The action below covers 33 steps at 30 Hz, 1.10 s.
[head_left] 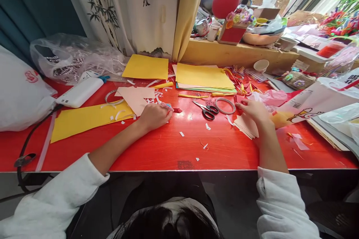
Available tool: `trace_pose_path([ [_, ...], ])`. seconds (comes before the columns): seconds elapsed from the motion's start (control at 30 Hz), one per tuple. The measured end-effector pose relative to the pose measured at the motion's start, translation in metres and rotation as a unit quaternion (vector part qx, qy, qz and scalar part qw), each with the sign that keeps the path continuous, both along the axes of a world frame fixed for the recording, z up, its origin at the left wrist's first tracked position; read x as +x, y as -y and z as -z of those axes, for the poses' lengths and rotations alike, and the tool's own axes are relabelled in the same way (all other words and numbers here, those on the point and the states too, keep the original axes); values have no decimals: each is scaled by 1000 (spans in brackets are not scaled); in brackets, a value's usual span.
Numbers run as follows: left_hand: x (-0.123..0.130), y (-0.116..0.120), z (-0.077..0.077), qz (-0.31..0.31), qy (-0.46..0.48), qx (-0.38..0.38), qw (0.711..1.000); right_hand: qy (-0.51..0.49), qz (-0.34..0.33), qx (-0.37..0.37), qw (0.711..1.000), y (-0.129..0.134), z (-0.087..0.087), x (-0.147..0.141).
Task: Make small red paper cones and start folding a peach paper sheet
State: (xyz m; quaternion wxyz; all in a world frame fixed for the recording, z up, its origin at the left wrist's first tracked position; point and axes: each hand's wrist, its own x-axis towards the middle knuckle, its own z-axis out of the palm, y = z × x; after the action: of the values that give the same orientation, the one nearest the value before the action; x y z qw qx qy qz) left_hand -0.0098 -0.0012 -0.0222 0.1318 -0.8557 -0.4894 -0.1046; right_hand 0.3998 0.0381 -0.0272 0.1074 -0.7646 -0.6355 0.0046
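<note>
My left hand (155, 116) is closed, resting on the red table beside pale pink paper (134, 99). A small pink and blue piece (167, 106) shows at its fingers, and a dark red pointed bit (177, 110) lies just past them. My right hand (254, 110) has its fingertips pinched together at some red material; what they grip is too small to make out. Under that wrist lies a stack of pale pink paper pieces (246, 126). Between my hands are black-handled scissors (209, 112), slightly apart, and a roll of tape (225, 106).
Yellow sheets (203, 75) are stacked at the back, with another yellow sheet (86, 121) at left. A white power strip (80, 91) and bagged beads (75, 63) stand behind it. A paper cup (261, 65) and a printed paper bag (316, 99) are at right. White scraps dot the table.
</note>
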Motion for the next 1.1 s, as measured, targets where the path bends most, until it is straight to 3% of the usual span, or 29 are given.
trace_pose_path([
  [0.17, 1, 1, 0, 16, 2, 12, 1000, 34, 58, 5, 998, 6, -9, -8],
  [0.3, 0, 1, 2, 50, 8, 42, 998, 45, 121, 56, 990, 9, -11, -14],
  [0.53, -2, -2, 6, 53, -2, 44, 998, 21, 183, 149, 972, 9, -7, -14],
  [0.63, 0, -1, 4, 43, 31, 16, 998, 14, 146, 241, 959, 8, -7, -17],
  [0.7, 2, -1, -1, 29, 127, -37, 991, 15, 37, 359, 933, 9, -13, -31],
  [0.77, 3, -1, -7, 23, 283, -134, 949, 40, -71, 426, 901, 16, -24, -59],
  [0.8, 4, -1, -10, 30, 366, -196, 909, 46, -118, 435, 892, 21, -31, -77],
  [0.9, 4, -2, -21, 70, 543, -359, 755, 8, -259, 345, 902, 38, -56, -136],
  [0.97, 2, -3, -28, 80, 608, -402, 680, -40, -392, 261, 881, 45, -70, -169],
  [1.03, -2, -6, -31, 73, 650, -379, 655, -83, -506, 162, 843, 43, -78, -190],
  [1.1, -7, -11, -31, 78, 676, -338, 650, -125, -537, 127, 825, 34, -76, -201],
])
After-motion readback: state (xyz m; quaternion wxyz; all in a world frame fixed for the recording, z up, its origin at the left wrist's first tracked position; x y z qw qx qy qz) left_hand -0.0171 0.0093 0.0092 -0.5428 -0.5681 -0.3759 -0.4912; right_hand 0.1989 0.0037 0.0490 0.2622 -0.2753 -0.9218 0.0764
